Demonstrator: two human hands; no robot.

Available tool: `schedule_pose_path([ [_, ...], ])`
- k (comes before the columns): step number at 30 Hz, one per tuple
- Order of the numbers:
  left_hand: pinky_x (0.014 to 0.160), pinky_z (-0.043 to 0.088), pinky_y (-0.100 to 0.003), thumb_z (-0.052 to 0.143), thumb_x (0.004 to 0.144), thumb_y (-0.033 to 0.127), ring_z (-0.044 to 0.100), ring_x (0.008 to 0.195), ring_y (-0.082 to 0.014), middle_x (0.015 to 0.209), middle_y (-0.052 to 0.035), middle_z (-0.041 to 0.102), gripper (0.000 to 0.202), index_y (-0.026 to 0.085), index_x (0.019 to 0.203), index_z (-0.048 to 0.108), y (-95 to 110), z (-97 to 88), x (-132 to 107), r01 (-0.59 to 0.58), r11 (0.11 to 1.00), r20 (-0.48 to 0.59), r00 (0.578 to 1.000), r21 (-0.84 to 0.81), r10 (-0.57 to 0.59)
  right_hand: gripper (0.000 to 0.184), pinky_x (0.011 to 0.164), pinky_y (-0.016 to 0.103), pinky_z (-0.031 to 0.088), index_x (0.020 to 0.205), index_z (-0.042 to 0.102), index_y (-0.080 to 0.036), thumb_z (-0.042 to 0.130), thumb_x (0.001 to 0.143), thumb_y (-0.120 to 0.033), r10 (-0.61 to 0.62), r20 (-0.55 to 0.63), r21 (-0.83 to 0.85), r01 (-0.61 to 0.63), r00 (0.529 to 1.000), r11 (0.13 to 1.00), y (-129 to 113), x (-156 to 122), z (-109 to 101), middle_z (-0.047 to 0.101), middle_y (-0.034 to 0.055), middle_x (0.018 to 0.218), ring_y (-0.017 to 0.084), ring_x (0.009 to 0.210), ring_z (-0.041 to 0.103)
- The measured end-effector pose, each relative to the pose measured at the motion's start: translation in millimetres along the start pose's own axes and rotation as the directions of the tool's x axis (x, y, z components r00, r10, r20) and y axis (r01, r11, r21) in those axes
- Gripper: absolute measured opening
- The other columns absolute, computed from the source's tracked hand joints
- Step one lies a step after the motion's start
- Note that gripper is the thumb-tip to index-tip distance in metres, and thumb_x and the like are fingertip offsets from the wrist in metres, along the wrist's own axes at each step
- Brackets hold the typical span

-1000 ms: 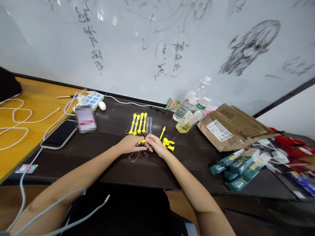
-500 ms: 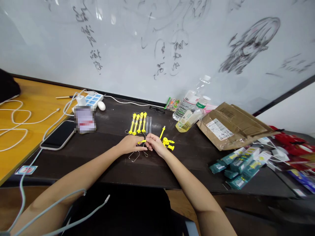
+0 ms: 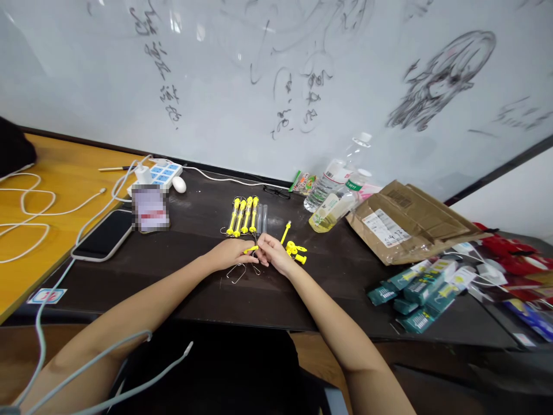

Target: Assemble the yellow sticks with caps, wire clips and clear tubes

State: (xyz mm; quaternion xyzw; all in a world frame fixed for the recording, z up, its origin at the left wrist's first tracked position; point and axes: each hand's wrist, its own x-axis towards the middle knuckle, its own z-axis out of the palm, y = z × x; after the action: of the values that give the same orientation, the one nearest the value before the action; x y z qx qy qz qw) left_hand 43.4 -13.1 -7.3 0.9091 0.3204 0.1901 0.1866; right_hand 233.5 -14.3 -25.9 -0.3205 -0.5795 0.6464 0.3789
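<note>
A small yellow piece point(image 3: 250, 249) is pinched between the fingertips of the left hand point(image 3: 230, 254) and the right hand point(image 3: 273, 257), both closed on it, just above the middle of the dark desk point(image 3: 194, 288). A bent wire hook point(image 3: 235, 275) lies under the hands. A row of yellow tools point(image 3: 242, 216) is laid just beyond. Loose yellow parts point(image 3: 296, 252) are noted beside the right hand.

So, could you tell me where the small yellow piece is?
In the head view's middle, the yellow piece is pinched between left hand and right hand, near the yellow tools.
</note>
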Motion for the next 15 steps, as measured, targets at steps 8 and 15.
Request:
schedule_pose_path([
  [8,0.060,0.033,-0.021,0.052,0.089,0.048,0.057,0.069,-0.0151,0.077,-0.0018,0.063,0.032,0.017,0.084,0.056,-0.2,0.9,0.0,0.002,1.000,0.015,1.000,-0.007,-0.002,0.036,0.034,0.015,0.029,0.077,0.039,-0.021,0.060,0.081,-0.050,0.017,0.008,0.043,-0.017,1.000,0.999,0.4,-0.3,-0.2,0.053,-0.0079,0.051,0.005,0.035,0.038],
  [15,0.062,0.035,-0.021,0.053,0.089,0.044,0.059,0.073,-0.0152,0.082,-0.0020,0.065,0.028,0.017,0.087,0.059,3.9,-1.0,-2.0,-0.017,1.000,-0.011,1.000,0.004,0.017,0.037,0.033,0.014,0.031,0.073,0.038,-0.021,0.062,0.081,-0.047,0.062,0.029,0.102,-0.065,0.998,0.993,0.8,0.0,-0.1,0.053,-0.0061,0.054,0.006,0.040,0.044],
])
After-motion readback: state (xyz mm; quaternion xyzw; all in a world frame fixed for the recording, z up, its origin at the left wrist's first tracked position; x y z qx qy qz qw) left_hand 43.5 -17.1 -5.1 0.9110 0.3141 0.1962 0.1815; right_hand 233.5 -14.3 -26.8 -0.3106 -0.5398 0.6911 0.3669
